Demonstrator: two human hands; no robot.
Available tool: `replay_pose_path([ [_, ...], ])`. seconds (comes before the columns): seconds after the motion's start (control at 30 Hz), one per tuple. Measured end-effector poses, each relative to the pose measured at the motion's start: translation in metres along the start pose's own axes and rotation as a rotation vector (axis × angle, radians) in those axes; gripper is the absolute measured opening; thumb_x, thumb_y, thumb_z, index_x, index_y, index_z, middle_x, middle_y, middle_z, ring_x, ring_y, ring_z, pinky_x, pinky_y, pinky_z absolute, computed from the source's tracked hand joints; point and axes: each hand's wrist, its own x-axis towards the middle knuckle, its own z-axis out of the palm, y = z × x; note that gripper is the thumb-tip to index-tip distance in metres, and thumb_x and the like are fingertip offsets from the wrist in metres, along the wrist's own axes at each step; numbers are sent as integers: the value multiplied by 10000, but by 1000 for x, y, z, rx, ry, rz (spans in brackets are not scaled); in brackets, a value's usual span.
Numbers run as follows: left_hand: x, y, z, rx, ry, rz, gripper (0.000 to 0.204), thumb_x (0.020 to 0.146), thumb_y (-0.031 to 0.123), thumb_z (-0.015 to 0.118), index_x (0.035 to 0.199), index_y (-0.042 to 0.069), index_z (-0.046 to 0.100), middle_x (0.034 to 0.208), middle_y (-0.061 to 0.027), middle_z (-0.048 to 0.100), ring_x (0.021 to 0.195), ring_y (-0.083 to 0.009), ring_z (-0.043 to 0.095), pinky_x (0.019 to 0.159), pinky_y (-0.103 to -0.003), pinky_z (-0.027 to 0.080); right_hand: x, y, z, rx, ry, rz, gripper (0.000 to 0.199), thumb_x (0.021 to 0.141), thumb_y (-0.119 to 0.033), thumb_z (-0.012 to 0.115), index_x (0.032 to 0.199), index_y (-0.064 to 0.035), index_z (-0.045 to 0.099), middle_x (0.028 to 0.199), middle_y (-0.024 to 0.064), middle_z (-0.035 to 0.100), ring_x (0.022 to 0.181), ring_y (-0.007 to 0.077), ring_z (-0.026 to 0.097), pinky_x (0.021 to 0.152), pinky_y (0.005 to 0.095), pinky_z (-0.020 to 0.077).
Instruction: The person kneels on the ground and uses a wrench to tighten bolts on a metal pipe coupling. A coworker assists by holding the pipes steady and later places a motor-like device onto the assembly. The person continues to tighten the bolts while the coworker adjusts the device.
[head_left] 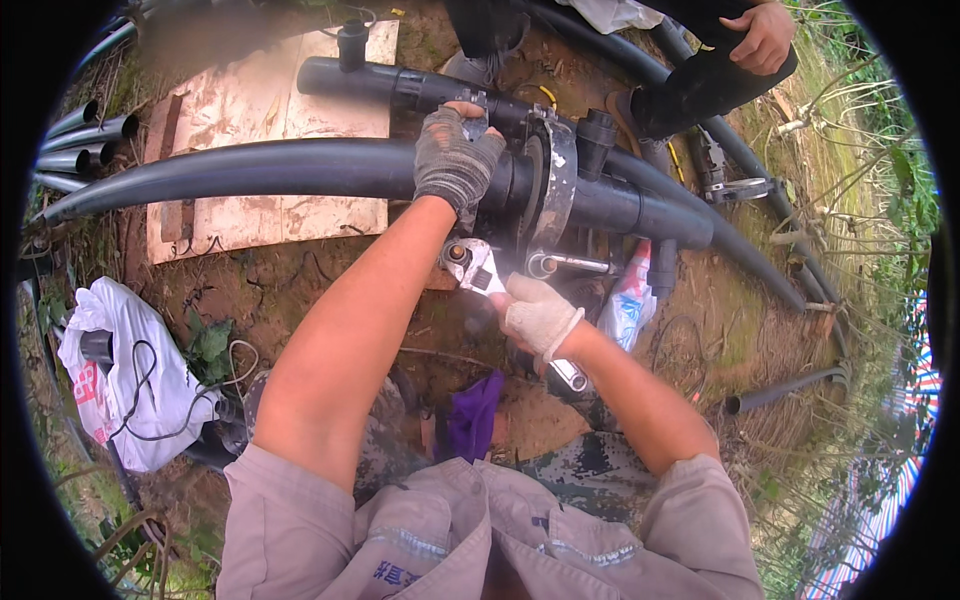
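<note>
l hand (455,160) arm outstretched gripping black pipe (250,168), r hand (538,315) clutching adj wrench (480,272)

Soft, even daylight with faint shadows; sharp centre, fisheye bending and black vignette at the rim.

- Pipe (250,168): black plastic, smooth, faint sheen.
- Wrench (478,270): bright metal, glossy, polished.
- Left hand (455,160): grey knitted cloth glove, rough, soiled.
- Right hand (538,314): pale knitted cloth glove, matt.
- Clamp ring (558,180): dull grey metal, scuffed.
- Board (270,100): worn wood, rough, stained.
- Bag (120,380): thin white plastic, crinkled.
</note>
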Motion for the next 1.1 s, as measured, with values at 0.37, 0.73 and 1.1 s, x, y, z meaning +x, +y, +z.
replay_pose_path([
  [0.37,-1,0,0,24,5,7,339,789,216,805,1092,117,691,1023,-126,727,946,-279,699,911,-374,540,-6,15,69,427,211,-49,138,1051,-238,569,974,-128,540,610,-40,453,446,93,422,400,268,321],
  [0.73,-2,1,-2,-8,3,11,350,796,213,808,1106,108,688,1045,-138,724,953,-287,694,915,-381,534,13,16,141,674,447,-173,229,1082,-297,494,1108,-72,528,627,-18,454,418,107,395,379,285,325],
  [1.1,-4,-1,-3,-38,-21,26,356,772,212,781,1089,91,675,1093,-179,689,1056,-351,661,978,-418,506,-21,11,24,205,53,-37,193,1079,-273,506,1036,-90,552,615,-40,434,465,84,410,420,272,326],
])
